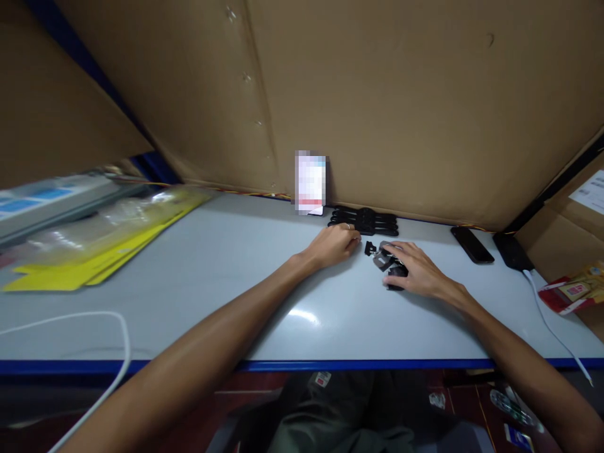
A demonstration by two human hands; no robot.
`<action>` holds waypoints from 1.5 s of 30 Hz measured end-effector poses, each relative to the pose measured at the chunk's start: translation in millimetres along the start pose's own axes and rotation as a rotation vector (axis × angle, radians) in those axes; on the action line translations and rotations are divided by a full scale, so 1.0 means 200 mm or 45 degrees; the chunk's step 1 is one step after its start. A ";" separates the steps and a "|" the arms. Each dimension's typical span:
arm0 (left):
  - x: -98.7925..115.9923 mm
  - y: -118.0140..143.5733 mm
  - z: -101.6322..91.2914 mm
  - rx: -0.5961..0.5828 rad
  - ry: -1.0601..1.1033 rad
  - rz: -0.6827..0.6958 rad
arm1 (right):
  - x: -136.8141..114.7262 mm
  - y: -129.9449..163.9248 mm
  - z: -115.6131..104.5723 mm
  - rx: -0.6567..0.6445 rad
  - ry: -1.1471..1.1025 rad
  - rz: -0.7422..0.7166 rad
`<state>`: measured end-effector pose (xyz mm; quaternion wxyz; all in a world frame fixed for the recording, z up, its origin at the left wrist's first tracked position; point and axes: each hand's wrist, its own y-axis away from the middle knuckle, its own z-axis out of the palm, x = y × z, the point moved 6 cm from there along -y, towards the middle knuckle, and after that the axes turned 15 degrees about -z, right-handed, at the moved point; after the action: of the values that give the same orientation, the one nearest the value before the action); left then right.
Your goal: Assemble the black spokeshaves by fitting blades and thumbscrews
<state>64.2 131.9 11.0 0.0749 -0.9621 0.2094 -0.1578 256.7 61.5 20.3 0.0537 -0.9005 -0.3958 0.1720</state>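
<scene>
Two hands at work on small dark parts at the far middle of a pale surface [189,277].

From the left: yellow packets [94,258] and a white cable [113,327] lie well away from the work, with open room between. The left hand [334,244] rests curled, fingertips touching a row of black clips [364,221] by the cardboard wall; whether it grips one I cannot tell. Just right, the right hand [415,270] lies over a dark grey part [387,263], fingers spread on it, with a tiny black piece [369,248] between the hands. Steadying that part flat should help. Further right are a black phone [472,245] and a charger [512,251]; the near edge is well off.
</scene>
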 end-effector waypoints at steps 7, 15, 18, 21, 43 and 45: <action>-0.01 -0.01 0.01 0.000 0.002 0.007 | 0.01 0.03 0.00 -0.238 -0.172 -0.098; 0.01 0.00 -0.01 -0.009 0.015 -0.004 | 0.10 0.04 -0.07 -0.132 -0.039 -0.046; 0.03 0.01 0.00 -0.025 0.042 0.004 | 0.12 0.06 -0.09 -0.129 0.104 0.059; 0.09 0.04 0.03 -0.051 0.068 0.041 | 0.14 0.08 -0.10 -0.167 0.222 0.159; 0.03 -0.02 0.06 0.001 -0.068 0.093 | 0.00 0.02 0.01 -0.198 -0.019 -0.107; 0.04 -0.02 0.03 0.015 -0.061 0.066 | 0.03 0.03 0.00 -0.191 -0.010 -0.107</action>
<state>74.5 132.3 7.9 0.0894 -0.9594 0.2316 -0.1340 265.7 62.3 17.3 -0.0085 -0.8839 -0.4453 0.1430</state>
